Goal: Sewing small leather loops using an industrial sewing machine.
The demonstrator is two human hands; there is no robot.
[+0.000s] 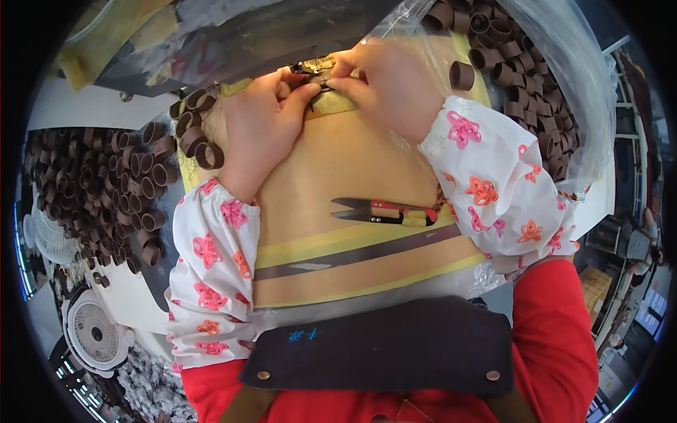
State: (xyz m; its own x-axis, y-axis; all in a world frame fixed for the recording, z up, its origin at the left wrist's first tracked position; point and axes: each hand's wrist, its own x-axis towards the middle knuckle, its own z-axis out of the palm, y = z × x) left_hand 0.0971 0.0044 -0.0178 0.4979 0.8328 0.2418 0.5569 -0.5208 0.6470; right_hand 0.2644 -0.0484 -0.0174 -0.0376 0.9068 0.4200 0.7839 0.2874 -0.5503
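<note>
Both hands meet at the lit metal presser foot under the dark head of a sewing machine. My left hand is closed, its thumb and fingers pinched at the near left of the foot. From the other side my right hand pinches too, thumb and forefinger close to the left thumb. A small dark piece shows between the fingertips, mostly covered by them; its kind is unclear. Below the hands, thread snips with red and yellow handles lie on the tan work surface, blades pointing left.
A large heap of brown band loops spreads at the left, with several loops beside my left wrist. More brown loops fill a clear plastic bag at the right. A white fan stands lower left.
</note>
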